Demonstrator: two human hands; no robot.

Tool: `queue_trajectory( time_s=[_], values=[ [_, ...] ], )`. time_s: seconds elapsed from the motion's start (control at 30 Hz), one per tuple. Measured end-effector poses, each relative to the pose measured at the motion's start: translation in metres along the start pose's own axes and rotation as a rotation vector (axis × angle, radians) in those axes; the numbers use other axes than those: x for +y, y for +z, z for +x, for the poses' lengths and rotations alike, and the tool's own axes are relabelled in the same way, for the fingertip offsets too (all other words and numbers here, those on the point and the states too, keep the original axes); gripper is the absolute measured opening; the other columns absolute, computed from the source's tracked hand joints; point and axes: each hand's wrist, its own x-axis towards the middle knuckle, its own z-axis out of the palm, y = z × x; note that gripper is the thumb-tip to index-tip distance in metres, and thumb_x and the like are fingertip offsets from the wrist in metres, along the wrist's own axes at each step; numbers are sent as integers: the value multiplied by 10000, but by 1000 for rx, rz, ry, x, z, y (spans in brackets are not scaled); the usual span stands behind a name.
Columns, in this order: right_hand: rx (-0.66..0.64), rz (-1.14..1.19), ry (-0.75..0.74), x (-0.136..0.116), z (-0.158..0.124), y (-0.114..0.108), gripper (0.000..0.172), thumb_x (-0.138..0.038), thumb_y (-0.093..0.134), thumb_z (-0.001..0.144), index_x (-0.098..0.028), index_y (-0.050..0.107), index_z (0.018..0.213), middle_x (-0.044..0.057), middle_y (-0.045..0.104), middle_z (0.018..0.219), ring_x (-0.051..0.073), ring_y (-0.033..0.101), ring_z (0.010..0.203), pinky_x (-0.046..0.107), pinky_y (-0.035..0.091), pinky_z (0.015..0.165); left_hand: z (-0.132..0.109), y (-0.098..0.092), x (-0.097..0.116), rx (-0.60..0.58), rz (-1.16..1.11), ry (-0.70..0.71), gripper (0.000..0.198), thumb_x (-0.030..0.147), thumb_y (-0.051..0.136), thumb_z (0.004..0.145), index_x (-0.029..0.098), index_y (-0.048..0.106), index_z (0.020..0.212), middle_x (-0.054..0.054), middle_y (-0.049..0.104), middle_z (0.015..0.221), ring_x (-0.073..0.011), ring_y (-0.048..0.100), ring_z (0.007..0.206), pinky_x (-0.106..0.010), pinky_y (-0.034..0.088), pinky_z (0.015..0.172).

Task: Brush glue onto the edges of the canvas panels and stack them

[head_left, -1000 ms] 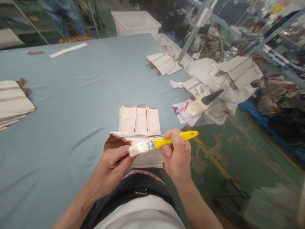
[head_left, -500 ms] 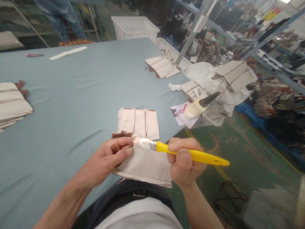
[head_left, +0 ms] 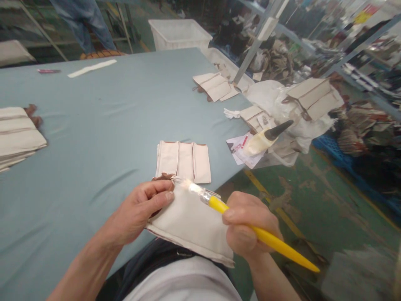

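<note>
A yellow-handled paintbrush (head_left: 266, 238) is gripped in my right hand (head_left: 250, 223); its bristles, coated in something white, are at the upper edge of a cream fabric piece (head_left: 194, 221). My left hand (head_left: 142, 209) pinches that piece at its upper left corner, where a brown edge shows. The fabric piece overhangs the near edge of the table. Just beyond it lies a small stack of cream panels (head_left: 184, 161) with vertical seams and brown trim.
A blue-grey table (head_left: 109, 117) spreads ahead. Another cream stack (head_left: 19, 133) sits at left. At right are a bottle with a dark nozzle (head_left: 263, 140), more panels (head_left: 216, 86) and a metal post (head_left: 250, 52). A white bin (head_left: 178, 35) and a person's legs (head_left: 87, 25) are beyond.
My right hand has moved slightly right and down, tilting the brush handle more steeply. The fabric piece's right end has dipped lower. My left hand keeps its pinch.
</note>
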Motion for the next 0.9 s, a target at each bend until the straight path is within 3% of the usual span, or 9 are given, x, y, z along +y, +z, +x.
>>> queue_trajectory(
  time_s=[0.13, 0.3, 0.4, 0.5, 0.63, 0.8, 0.9],
  values=[
    [-97, -17, -26, 7, 10, 8, 152, -299, 563, 1103, -243, 696, 1053, -9, 731, 700, 151, 650, 542, 283, 516, 520, 0, 2, 4, -49, 25, 1, 518, 639, 877, 796, 166, 666, 824, 20, 588, 708, -91, 495, 564, -189, 386, 511],
    [83, 119, 196, 9, 7, 4, 175, -349, 572, 1104, -261, 691, 1012, -40, 634, 660, 137, 568, 517, 287, 481, 539, 0, 0, 6, -43, 43, 25, 520, 634, 873, 799, 167, 647, 771, 36, 540, 654, -82, 446, 538, -180, 332, 475],
    [-7, 162, 266, 13, 3, 3, 148, -322, 589, 1097, -257, 703, 1028, -46, 622, 679, 121, 534, 509, 275, 453, 531, 1, -1, 8, -73, 10, -2, 500, 619, 891, 785, 158, 701, 827, -12, 647, 723, -114, 550, 595, -193, 418, 517],
    [-63, 140, 250, 20, 4, 3, 136, -326, 602, 1097, -253, 715, 1072, -30, 677, 755, 117, 577, 554, 267, 466, 552, 2, -1, 10, -72, -8, -4, 510, 617, 910, 770, 152, 704, 815, -2, 633, 710, -94, 524, 576, -170, 397, 499],
    [41, 133, 217, 19, 7, 0, 164, -349, 588, 1112, -244, 707, 1069, -38, 662, 727, 120, 599, 577, 262, 490, 575, 2, -3, 9, -23, 0, 17, 523, 604, 929, 753, 150, 670, 765, 43, 540, 656, -60, 438, 530, -141, 347, 461],
    [-81, 79, 141, 14, 6, 5, 178, -340, 574, 1116, -245, 699, 1033, -27, 681, 725, 140, 629, 603, 281, 521, 600, 3, -1, 9, 2, -14, -7, 527, 614, 946, 724, 145, 728, 826, 18, 597, 679, -78, 497, 550, -145, 394, 475],
    [-26, 87, 158, 19, 6, 11, 199, -370, 530, 1135, -260, 690, 1093, -20, 703, 763, 152, 661, 639, 291, 549, 623, 5, 2, 11, 31, -39, 1, 551, 608, 985, 663, 143, 725, 802, 17, 597, 681, -76, 488, 548, -144, 389, 464]
  ],
)
